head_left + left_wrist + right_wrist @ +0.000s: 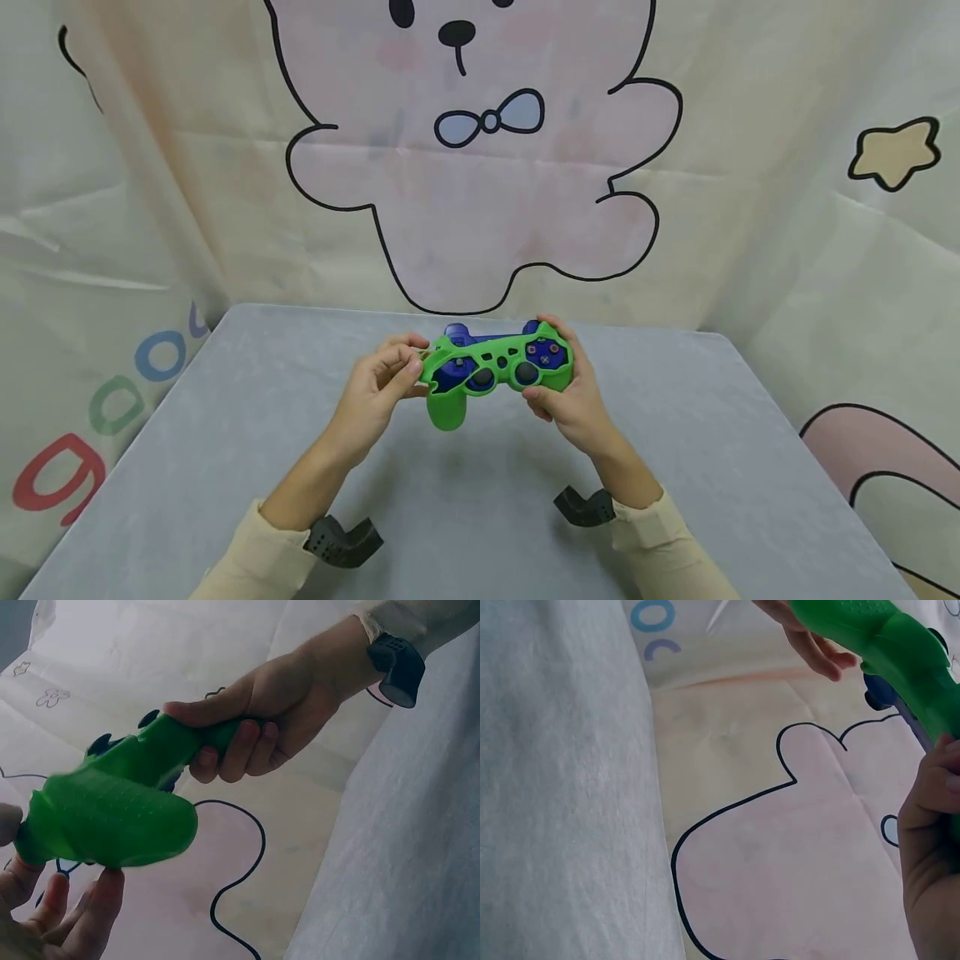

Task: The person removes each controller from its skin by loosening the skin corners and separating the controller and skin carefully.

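Observation:
A dark blue game controller (452, 375) with a green silicone cover (447, 410) on it is held up above the table. In the head view the cover's left side gapes around the directional pad, and blue shoulder buttons show along the top. My left hand (382, 377) pinches the cover's left edge between thumb and fingers. The right-hand grip of the controller lies in my right hand (579, 407), thumb in front. From the left wrist, the cover's dotted handle (120, 817) fills the near side, with the right hand (289, 712) curled round the other handle.
A grey cloth-covered table (465, 517) lies under both hands. Behind it hangs a cream backdrop (225, 167) with a cartoon figure, reaching the table's far edge. Black wrist cameras (343, 542) stick out from both sleeves.

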The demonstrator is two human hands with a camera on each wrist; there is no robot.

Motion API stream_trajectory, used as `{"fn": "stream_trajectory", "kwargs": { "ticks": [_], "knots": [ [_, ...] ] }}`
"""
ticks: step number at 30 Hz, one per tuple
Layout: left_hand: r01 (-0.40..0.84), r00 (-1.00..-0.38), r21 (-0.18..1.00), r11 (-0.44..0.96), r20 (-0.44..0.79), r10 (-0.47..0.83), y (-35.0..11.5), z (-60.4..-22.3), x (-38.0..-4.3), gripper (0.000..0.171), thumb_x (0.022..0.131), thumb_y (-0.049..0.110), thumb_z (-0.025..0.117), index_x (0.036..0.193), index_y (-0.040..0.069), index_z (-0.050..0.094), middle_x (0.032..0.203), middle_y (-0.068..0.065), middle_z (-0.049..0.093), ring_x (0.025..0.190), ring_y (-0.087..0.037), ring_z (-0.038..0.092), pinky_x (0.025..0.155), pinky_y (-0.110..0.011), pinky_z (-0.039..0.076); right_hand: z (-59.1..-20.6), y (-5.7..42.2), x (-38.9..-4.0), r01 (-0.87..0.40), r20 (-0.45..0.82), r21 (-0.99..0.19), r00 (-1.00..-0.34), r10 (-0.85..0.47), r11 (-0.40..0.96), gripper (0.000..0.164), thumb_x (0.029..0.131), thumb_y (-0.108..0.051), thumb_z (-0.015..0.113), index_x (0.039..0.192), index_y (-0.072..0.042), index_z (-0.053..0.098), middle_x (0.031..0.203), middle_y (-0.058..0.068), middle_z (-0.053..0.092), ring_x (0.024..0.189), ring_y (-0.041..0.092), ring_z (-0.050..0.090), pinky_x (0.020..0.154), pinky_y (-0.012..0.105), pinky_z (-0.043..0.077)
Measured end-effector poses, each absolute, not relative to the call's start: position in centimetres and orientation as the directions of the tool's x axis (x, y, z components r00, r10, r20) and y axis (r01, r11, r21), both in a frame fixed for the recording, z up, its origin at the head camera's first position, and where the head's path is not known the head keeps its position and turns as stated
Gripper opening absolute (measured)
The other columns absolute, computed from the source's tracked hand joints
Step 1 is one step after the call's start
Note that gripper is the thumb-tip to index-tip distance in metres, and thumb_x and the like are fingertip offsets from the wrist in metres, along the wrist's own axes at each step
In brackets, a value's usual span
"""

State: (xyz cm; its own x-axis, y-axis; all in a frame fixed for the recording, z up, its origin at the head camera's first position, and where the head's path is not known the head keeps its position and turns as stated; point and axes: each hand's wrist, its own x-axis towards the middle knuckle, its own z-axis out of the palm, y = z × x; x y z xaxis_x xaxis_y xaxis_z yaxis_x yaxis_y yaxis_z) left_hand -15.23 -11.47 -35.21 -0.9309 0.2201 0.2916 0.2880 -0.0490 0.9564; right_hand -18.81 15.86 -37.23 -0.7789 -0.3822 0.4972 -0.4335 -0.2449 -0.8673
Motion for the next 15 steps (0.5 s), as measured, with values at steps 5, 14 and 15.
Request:
{"fn": "stream_trajectory", "kwargs": {
  "ticks": [5, 14, 15],
  "knots": [
    [0.280, -0.918, 0.955, -0.099, 0.296, 0.263, -11.7, -35.6, -14.8, 0.015, 0.105, 0.011, 0.052, 0.091, 0.006, 0.054, 0.133, -0.016, 0.041, 0.101, -0.014, 0.066, 0.085, -0.035, 0.061, -37.6, 16.3, -18.7, -0.405, 0.474, -0.879, -0.806, -0.356, -0.251, 0.077, 0.092, -0.012, 0.073, 0.156, -0.018, 0.030, 0.116, -0.002, 0.054, 0.055, 0.009, 0.046, 0.042, 0.027, 0.035],
    [0.344, -0.919, 0.939, -0.023, 0.342, 0.195, -11.5, -36.1, -15.4, 0.014, 0.105, 0.010, 0.053, 0.112, -0.002, 0.052, 0.133, -0.009, 0.048, 0.113, -0.017, 0.061, 0.080, -0.031, 0.059, -37.2, 15.4, -18.0, -0.421, 0.468, -0.884, -0.803, -0.369, -0.205, 0.082, 0.090, -0.005, 0.075, 0.156, -0.019, 0.029, 0.117, 0.000, 0.054, 0.056, 0.009, 0.048, 0.043, 0.025, 0.040],
    [0.365, -0.914, 0.931, 0.005, 0.358, 0.189, -11.6, -36.1, -15.5, 0.018, 0.105, 0.010, 0.053, 0.120, 0.001, 0.052, 0.138, -0.008, 0.048, 0.119, -0.019, 0.059, 0.081, -0.030, 0.058, -37.1, 15.2, -17.9, -0.429, 0.470, -0.882, -0.802, -0.369, -0.194, 0.082, 0.089, -0.003, 0.075, 0.156, -0.019, 0.029, 0.117, 0.000, 0.054, 0.056, 0.009, 0.048, 0.043, 0.024, 0.040]
  ]
}}
